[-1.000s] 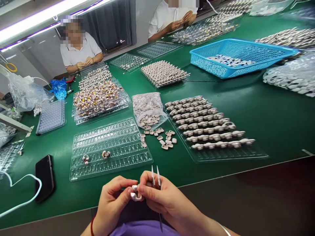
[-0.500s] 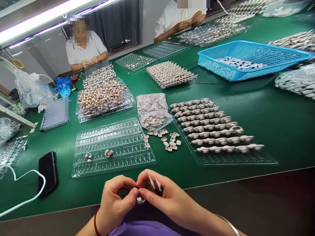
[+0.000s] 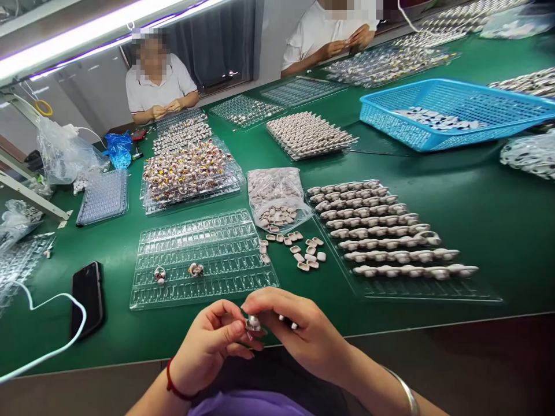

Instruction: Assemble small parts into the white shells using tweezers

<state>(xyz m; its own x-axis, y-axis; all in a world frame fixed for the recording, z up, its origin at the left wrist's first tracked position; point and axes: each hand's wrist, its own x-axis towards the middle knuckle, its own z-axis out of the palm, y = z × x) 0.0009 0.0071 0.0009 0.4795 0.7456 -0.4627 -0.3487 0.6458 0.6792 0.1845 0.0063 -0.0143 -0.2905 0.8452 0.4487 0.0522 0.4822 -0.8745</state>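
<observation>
My left hand pinches a small pale earbud-like part between thumb and forefinger, just in front of the table edge. My right hand arches over it from the right, fingertips at the part's top. Tucked in the right hand, two pale tips poke out between the fingers, seemingly tweezers; the rest is hidden. Beyond my hands lies a clear slotted tray bearing two small assemblies with wound wires. Loose beige caps are scattered to its right, before an open plastic bag of them.
A tray of beige parts in rows lies right. Stacked trays of small assemblies stand behind the slotted tray. A phone and white cable are left. Farther back are a blue basket and two co-workers.
My hands have eased apart, and the part shows more clearly in my left fingers. My right hand has turned and lifted slightly over it. The view has shifted a little.
</observation>
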